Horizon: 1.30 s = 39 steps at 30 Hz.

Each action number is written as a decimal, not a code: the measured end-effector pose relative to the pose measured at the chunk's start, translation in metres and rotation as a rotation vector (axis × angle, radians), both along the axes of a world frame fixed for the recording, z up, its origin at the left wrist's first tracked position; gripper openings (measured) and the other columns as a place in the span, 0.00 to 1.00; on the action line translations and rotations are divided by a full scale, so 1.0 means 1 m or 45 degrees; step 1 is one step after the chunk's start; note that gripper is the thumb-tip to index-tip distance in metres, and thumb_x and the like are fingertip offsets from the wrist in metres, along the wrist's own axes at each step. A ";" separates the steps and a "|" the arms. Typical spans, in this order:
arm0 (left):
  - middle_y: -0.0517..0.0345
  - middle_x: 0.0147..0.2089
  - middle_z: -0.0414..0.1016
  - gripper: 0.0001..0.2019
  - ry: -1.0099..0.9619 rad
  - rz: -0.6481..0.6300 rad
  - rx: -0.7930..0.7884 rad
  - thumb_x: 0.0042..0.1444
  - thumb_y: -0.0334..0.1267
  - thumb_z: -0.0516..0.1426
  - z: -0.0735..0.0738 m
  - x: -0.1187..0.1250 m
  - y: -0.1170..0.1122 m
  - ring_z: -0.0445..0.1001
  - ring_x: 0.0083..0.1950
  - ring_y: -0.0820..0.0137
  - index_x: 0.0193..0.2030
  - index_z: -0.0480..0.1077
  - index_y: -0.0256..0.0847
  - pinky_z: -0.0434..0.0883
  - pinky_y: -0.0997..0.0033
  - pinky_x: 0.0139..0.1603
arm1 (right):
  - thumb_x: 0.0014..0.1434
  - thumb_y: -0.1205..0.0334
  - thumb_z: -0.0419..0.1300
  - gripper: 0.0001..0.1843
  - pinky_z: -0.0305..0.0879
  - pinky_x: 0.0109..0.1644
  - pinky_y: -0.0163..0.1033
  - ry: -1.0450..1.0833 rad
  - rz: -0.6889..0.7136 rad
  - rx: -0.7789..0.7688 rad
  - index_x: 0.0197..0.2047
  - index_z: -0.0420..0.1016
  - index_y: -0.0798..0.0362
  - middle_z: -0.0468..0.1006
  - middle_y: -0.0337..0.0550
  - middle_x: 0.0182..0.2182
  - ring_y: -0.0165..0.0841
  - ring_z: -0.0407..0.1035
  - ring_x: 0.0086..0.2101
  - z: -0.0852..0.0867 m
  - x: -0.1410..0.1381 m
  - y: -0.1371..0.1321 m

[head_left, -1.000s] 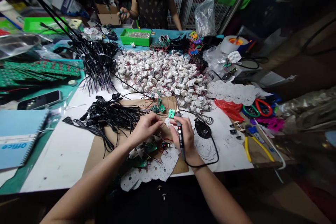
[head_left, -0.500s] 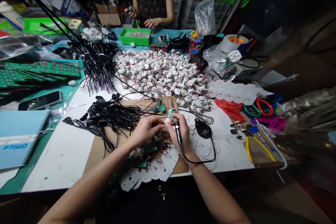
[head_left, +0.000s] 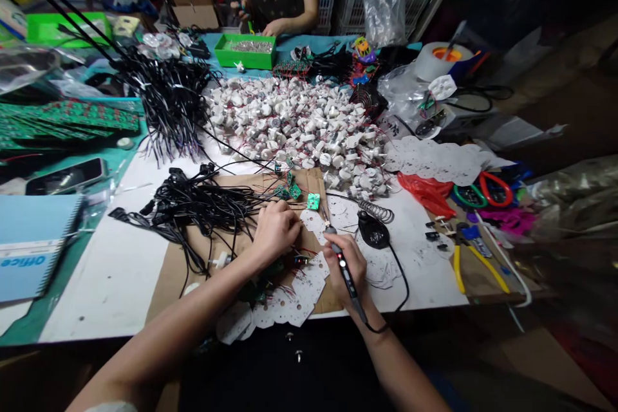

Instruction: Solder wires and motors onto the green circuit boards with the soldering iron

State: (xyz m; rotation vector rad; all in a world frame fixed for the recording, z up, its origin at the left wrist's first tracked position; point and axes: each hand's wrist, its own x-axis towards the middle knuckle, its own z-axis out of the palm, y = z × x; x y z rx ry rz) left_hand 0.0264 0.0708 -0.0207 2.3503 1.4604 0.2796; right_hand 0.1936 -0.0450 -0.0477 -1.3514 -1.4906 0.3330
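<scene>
A blue notebook [head_left: 36, 248] lies at left on the bench I follow from afar, with black cables [head_left: 207, 199] heaped beside it on brown cardboard [head_left: 167, 286]. Next along, my left hand [head_left: 277, 226] rests with fingers curled; I cannot tell whether they pinch anything. A small green circuit board [head_left: 313, 201] lies just beyond it to the right, near the cardboard's far corner, short of a pile of white parts [head_left: 290, 119]. My right hand [head_left: 355, 256] grips a soldering iron [head_left: 346, 273] like a pen, tip close beside the board, contact unclear. I judge this a soldering step; the next move calls for a steady tip and a wire held still. Yellow-handled pliers [head_left: 458, 264] lie at right.
</scene>
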 end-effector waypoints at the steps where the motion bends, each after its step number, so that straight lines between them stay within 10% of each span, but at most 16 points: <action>1: 0.51 0.41 0.76 0.08 0.019 0.007 -0.001 0.63 0.37 0.61 0.000 0.001 0.000 0.70 0.48 0.59 0.33 0.80 0.42 0.63 0.59 0.46 | 0.73 0.64 0.56 0.12 0.76 0.43 0.42 0.016 0.016 -0.019 0.56 0.75 0.49 0.78 0.44 0.38 0.36 0.75 0.37 -0.002 0.000 -0.006; 39: 0.48 0.44 0.79 0.08 0.088 -0.062 0.033 0.62 0.35 0.58 -0.002 0.005 -0.005 0.72 0.49 0.56 0.36 0.80 0.42 0.64 0.55 0.49 | 0.71 0.61 0.58 0.14 0.82 0.39 0.40 0.172 -0.050 -0.303 0.56 0.81 0.48 0.87 0.43 0.35 0.35 0.82 0.31 -0.012 -0.006 -0.022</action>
